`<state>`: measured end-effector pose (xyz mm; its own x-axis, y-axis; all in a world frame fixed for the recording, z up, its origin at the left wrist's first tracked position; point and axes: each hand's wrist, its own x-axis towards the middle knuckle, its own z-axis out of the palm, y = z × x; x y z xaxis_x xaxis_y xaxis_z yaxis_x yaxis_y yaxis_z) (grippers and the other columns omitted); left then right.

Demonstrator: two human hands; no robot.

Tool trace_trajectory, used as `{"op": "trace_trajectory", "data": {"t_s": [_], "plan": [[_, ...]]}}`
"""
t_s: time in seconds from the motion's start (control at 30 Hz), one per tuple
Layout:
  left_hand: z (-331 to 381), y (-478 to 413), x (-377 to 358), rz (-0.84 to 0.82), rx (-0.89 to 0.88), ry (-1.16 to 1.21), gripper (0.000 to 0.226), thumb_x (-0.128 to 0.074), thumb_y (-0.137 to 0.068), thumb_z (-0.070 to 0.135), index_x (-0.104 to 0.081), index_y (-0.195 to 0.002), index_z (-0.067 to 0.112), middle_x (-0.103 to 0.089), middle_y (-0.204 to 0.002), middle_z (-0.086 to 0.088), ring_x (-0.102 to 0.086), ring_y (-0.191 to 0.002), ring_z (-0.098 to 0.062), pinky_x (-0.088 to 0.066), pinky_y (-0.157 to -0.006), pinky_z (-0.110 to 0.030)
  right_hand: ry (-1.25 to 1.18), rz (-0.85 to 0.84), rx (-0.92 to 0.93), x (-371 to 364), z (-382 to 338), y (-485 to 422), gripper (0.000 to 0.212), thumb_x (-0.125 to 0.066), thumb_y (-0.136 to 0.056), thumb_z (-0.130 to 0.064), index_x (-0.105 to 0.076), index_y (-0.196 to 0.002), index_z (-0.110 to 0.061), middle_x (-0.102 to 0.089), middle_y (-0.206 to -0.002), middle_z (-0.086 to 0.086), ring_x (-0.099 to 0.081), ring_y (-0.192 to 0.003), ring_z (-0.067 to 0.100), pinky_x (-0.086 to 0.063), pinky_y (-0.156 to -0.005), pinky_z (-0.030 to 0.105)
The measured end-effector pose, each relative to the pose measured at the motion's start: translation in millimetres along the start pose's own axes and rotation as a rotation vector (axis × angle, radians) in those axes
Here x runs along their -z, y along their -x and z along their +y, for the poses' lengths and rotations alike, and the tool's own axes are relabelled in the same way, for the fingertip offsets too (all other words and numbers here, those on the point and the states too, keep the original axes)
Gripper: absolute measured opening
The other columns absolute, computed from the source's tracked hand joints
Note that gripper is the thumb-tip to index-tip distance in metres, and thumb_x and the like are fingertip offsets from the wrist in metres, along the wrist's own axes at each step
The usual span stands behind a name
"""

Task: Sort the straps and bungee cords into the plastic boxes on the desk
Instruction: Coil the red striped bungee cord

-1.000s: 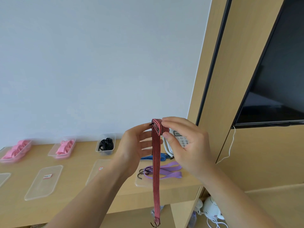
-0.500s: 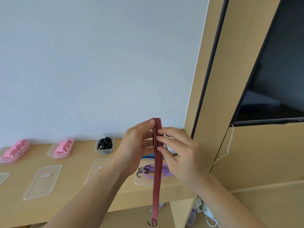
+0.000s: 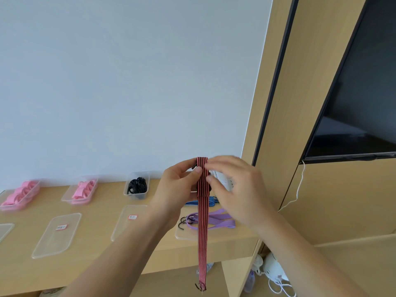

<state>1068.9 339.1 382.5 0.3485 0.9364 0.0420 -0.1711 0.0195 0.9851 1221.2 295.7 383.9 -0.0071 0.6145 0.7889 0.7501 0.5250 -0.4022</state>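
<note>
Red-striped bungee cord (image 3: 202, 221) hangs vertical below my left hand (image 3: 177, 189), pinched at its folded top, hook end lowest; my right hand (image 3: 235, 189) beside it is blurred, its hold unclear.

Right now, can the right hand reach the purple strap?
Probably yes: the purple strap lies uncovered below the right hand; only the hanging striped cord, pinched by the left hand, crosses in front.
</note>
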Motion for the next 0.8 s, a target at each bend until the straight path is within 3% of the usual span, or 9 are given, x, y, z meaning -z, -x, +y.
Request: {"op": "trace_trajectory", "data": {"t_s": [0.1, 0.2, 0.37, 0.5, 0.6, 0.8], "plan": [[-3, 2, -1, -0.002, -0.02, -0.033, 0.026, -0.052, -0.108, 0.014, -0.071, -0.125, 0.016, -0.071, -0.087, -0.013, -0.069, -0.079, -0.028, -0.063, -0.085, -0.05, 0.043, -0.279, -0.205, 7, 3, -21, 0.05, -0.074, -0.086, -0.017, -0.061, -0.134, -0.018, -0.062, -0.131, -0.005, -0.057, -0.118, 0.011, -0.048, -0.1, 0.034], [-4, 2, -1, 0.01, -0.012, -0.028, 0.028, -0.054, -0.107, 0.015, -0.064, -0.133, 0.013, -0.076, -0.092, -0.014, -0.072, -0.081, -0.026, -0.064, -0.083, -0.046, 0.031, -0.468, -0.277, 9, 4, -32, 0.051, -0.072, -0.088, -0.016, -0.058, -0.137, -0.02, -0.064, -0.126, -0.006, -0.06, -0.11, 0.008, -0.051, -0.096, 0.035], [-4, 2, 0, 0.03, 0.035, 0.026, 0.027, -0.058, -0.105, 0.023, -0.065, -0.126, 0.007, -0.073, -0.097, -0.016, -0.073, -0.082, -0.026, -0.063, -0.086, -0.044, -0.054, -0.418, -0.311, 6, 3, -38, 0.049, -0.072, -0.08, -0.009, -0.065, -0.128, -0.018, -0.07, -0.108, -0.005, -0.068, -0.095, 0.011, -0.055, -0.092, 0.037], [-3, 6, 0, 0.019, 0.105, 0.021, 0.042, -0.06, -0.102, 0.041, -0.069, -0.112, 0.001, -0.075, -0.096, -0.017, -0.076, -0.093, -0.037, -0.061, -0.09, -0.047, -0.113, -0.353, -0.283, 6, 4, -41, 0.049, -0.07, -0.075, -0.008, -0.068, -0.123, -0.017, -0.071, -0.107, -0.004, -0.069, -0.095, 0.013, -0.056, -0.092, 0.039], [-2, 7, 2, -0.013, 0.114, -0.026, 0.048, -0.059, -0.1, 0.048, -0.071, -0.111, 0.003, -0.077, -0.105, -0.014, -0.076, -0.088, -0.031, -0.062, -0.086, -0.044, -0.157, -0.29, -0.262, 7, 5, -42, 0.046, -0.073, -0.077, -0.002, -0.069, -0.12, -0.019, -0.071, -0.105, -0.005, -0.068, -0.095, 0.014, -0.056, -0.091, 0.037], [-3, 7, 10, -0.073, 0.034, -0.028, 0.025, -0.065, -0.1, 0.013, -0.068, -0.124, 0.006, -0.076, -0.113, -0.018, -0.075, -0.1, -0.037, -0.064, -0.082, -0.04, -0.181, -0.219, -0.209, 9, 5, -42, 0.048, -0.074, -0.077, 0.001, -0.068, -0.122, -0.016, -0.069, -0.108, -0.004, -0.068, -0.096, 0.013, -0.056, -0.092, 0.036]]}}
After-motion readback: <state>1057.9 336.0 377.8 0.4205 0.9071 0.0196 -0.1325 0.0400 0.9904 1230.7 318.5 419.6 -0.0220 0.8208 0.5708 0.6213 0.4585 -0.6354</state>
